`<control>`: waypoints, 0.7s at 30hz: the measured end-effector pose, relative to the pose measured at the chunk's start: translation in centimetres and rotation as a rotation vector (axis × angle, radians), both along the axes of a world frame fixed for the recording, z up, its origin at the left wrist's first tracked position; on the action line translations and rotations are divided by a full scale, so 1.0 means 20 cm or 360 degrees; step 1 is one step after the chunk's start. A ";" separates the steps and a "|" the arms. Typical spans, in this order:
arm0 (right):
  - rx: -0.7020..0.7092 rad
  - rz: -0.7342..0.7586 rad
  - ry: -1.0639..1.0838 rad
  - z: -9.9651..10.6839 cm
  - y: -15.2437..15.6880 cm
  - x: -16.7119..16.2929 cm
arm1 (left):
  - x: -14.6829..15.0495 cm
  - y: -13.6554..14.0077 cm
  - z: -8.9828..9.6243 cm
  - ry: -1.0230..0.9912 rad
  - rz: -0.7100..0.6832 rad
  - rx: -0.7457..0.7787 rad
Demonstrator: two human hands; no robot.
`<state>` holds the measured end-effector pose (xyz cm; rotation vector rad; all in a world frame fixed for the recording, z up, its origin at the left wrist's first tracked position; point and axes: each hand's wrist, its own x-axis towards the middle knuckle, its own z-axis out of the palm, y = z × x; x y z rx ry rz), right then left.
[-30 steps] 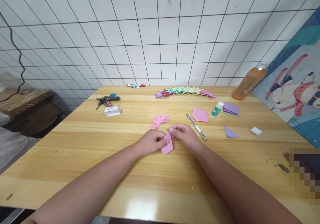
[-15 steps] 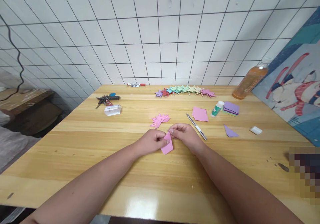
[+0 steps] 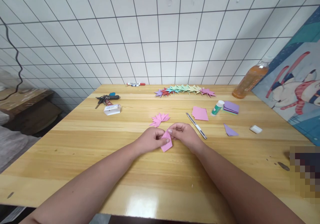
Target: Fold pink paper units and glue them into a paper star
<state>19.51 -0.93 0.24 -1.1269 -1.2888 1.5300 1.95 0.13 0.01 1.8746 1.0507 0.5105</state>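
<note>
A partly folded piece of pink paper (image 3: 166, 146) is held between my two hands, low over the wooden table. My left hand (image 3: 151, 140) grips its left side, thumb lying across the front. The fingertips of my right hand (image 3: 183, 134) pinch the paper's upper right corner; the fingers behind it are partly hidden. Just beyond my hands lies a fan of folded pink paper pieces (image 3: 159, 119). A utility knife (image 3: 196, 126) rests right of that fan, close to my right hand. Past the knife is a small stack of pink paper squares (image 3: 200, 113).
A glue stick (image 3: 217, 108), purple-topped paper stack (image 3: 231, 107), folded purple paper (image 3: 230, 130) and eraser (image 3: 256, 129) lie to the right. A multicoloured paper chain (image 3: 185, 90), marker (image 3: 136, 84) and bottle (image 3: 250, 79) are along the back. Keys (image 3: 107, 99) and a small white box (image 3: 112, 109) sit left.
The right fingertips have moved slightly down and left onto the pink paper's top corner, covering more of it. The left hand keeps its hold.
</note>
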 end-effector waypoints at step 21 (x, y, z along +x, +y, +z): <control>0.0018 0.0004 -0.0014 -0.01 0.01 0.02 | 0.00 0.00 0.01 0.0066 -0.0137 0.0000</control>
